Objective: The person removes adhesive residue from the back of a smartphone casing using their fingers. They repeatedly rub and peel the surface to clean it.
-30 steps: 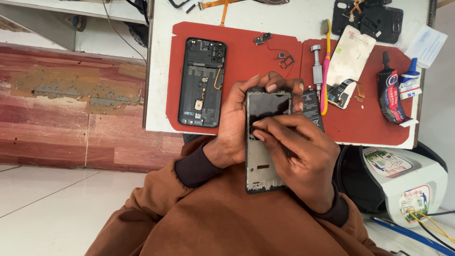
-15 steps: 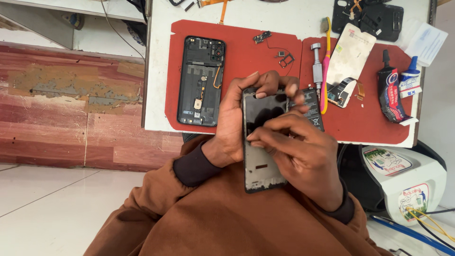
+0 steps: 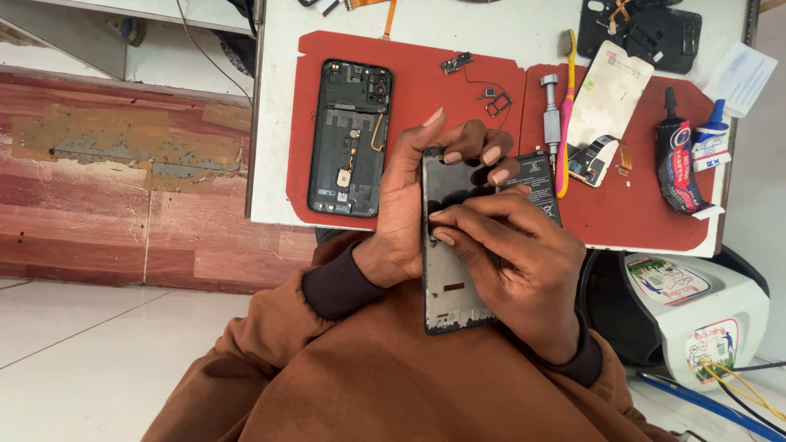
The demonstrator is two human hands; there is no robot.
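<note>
My left hand point(image 3: 413, 200) grips a dark phone frame point(image 3: 449, 286) from the left side, its fingers curled over the top edge. My right hand point(image 3: 516, 266) lies over the frame's right side, thumb and forefinger pressed against its left rim near the middle. The frame is upright above my lap, just in front of the table edge. A black phone battery point(image 3: 540, 176) lies partly hidden behind my hands on the red mat point(image 3: 426, 90).
An opened black phone back point(image 3: 350, 137) lies on the red mat at left. A screwdriver point(image 3: 550, 115), a yellow-pink brush point(image 3: 568, 106), a white adhesive sheet point(image 3: 610, 94), glue tubes point(image 3: 679, 160) and small parts sit to the right. A white appliance point(image 3: 696, 315) stands below the table.
My right-hand fingers have shifted slightly along the frame's left rim. The frame stays held in much the same place.
</note>
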